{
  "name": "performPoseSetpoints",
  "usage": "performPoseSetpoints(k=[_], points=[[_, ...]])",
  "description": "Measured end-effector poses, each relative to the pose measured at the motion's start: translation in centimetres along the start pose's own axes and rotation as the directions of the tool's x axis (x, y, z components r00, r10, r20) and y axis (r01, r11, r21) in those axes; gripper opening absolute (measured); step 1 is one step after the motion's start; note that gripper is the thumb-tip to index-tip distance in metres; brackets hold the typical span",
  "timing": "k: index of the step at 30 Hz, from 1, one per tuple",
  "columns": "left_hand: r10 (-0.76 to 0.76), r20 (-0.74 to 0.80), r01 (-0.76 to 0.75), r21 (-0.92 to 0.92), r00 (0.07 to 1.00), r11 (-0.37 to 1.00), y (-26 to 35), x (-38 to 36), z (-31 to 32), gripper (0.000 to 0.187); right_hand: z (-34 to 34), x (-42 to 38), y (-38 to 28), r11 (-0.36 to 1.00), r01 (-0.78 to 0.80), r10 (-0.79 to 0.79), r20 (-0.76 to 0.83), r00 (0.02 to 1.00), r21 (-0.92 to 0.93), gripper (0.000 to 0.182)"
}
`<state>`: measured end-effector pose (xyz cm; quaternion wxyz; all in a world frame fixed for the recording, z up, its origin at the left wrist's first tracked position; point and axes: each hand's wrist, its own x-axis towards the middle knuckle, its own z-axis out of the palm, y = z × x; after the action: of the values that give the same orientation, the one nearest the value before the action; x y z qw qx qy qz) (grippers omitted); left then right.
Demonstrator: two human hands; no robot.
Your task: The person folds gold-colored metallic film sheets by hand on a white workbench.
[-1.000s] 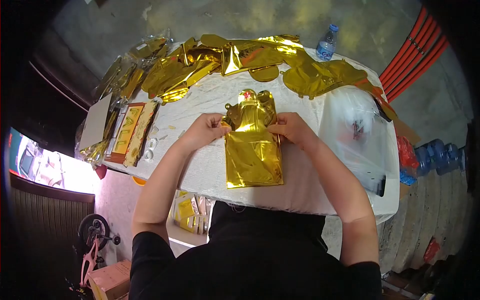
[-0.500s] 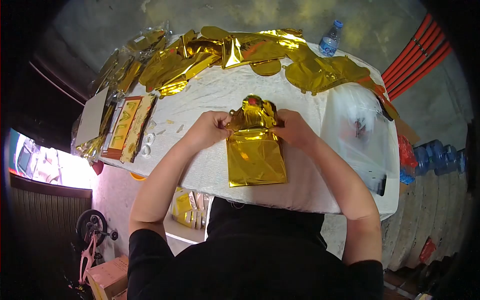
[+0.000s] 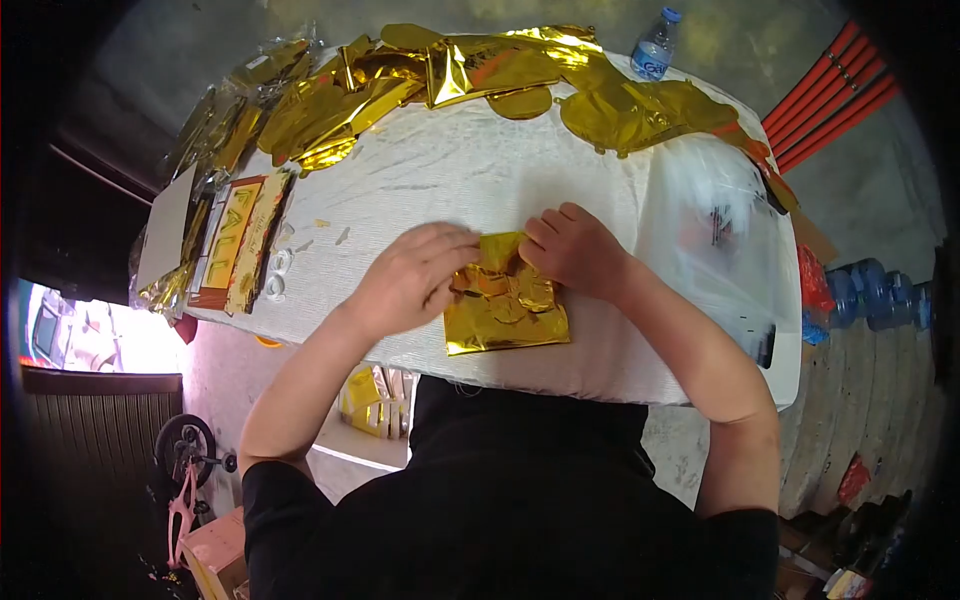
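A folded gold foil balloon (image 3: 505,325) lies flat on the white-covered table in front of me, its crumpled upper part turned down over the lower square. My left hand (image 3: 420,275) rests at its upper left edge, fingers stretched toward the foil and thumb apart. At the upper right corner my right hand (image 3: 575,250) has its fingers curled onto the foil's edge. Both fingertip contacts are partly hidden.
More flat gold foil balloons (image 3: 640,115) line the table's (image 3: 390,200) back edge, beside a water bottle (image 3: 652,47). Clear plastic bags (image 3: 710,240) lie right. Left are a card reading FALL (image 3: 232,235) and white tape rolls (image 3: 277,270). Below is a white box (image 3: 375,405).
The crumpled top of the foil has been folded down toward me over the square part. My left hand has loosened its pinch, and my right hand has turned inward.
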<state>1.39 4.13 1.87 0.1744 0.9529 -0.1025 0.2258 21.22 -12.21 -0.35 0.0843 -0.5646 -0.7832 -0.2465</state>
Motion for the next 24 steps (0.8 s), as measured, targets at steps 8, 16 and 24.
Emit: performPoseSetpoints(k=[8,16,24], points=[[-0.061,0.069,0.07,-0.145,0.996,0.987,1.3,-1.8,0.9,0.027,-0.1,-0.2,0.4,0.999,-0.034,0.033,0.035,0.999,0.027,0.012],[-0.049,0.062,0.058,-0.15,0.997,0.987,1.4,-1.7,0.8,0.023,-3.2,-1.4,2.7,0.738,-0.5,0.438,0.243,0.866,0.454,0.025],[-0.002,0.061,0.01,-0.13,0.998,0.992,1.4,-1.8,0.8,0.02,-1.9,1.0,-4.5,0.693,-0.448,0.407,0.206,0.89,0.564,0.04]])
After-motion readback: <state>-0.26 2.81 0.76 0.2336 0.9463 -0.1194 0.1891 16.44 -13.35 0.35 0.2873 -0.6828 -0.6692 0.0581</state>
